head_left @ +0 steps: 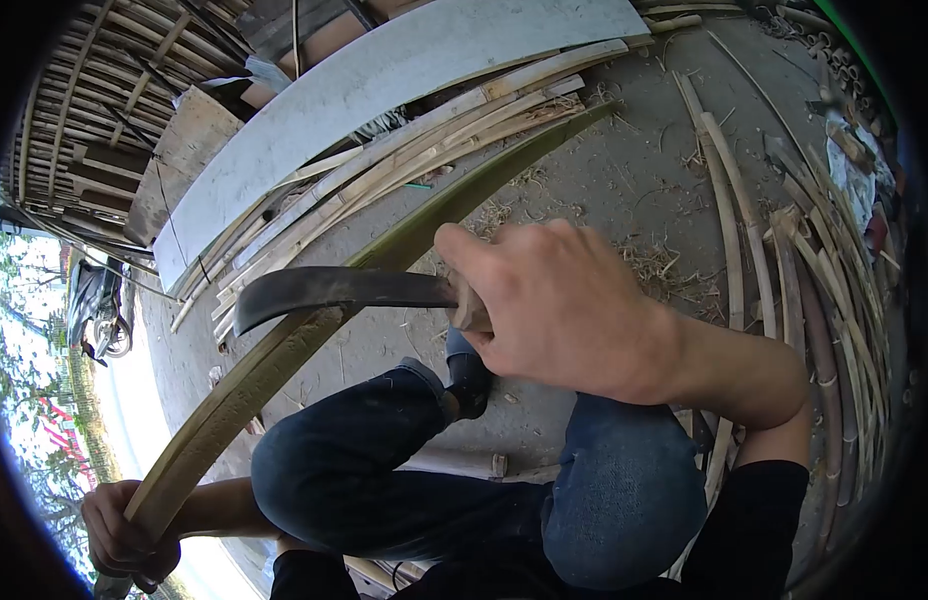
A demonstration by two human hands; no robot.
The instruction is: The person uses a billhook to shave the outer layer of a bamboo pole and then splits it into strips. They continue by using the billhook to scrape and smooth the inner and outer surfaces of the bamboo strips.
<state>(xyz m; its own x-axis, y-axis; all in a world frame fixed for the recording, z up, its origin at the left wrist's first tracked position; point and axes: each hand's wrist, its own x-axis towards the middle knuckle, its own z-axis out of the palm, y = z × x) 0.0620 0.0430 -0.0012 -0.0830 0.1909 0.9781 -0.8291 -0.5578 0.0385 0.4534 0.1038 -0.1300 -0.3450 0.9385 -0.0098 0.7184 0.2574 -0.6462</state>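
Observation:
My right hand (pixel 574 310) is closed around the wooden handle of a machete (pixel 349 288) with a dark blade hooked at its tip. The blade lies across a long green bamboo strip (pixel 254 375), which slants from the lower left up to the top right. Down at the lower left, my left hand (pixel 124 535) grips the strip's near end, fingers wrapped round it. The strip passes over the ground in front of my bent knees, its pale inner face partly showing near the left hand.
Several split bamboo lengths (pixel 434 135) lie beyond the strip, beside a long pale board (pixel 384 75). More bamboo poles and slats (pixel 834 370) are piled at the right. Shavings (pixel 659 270) litter the ground. A motorbike (pixel 99 305) stands at the far left.

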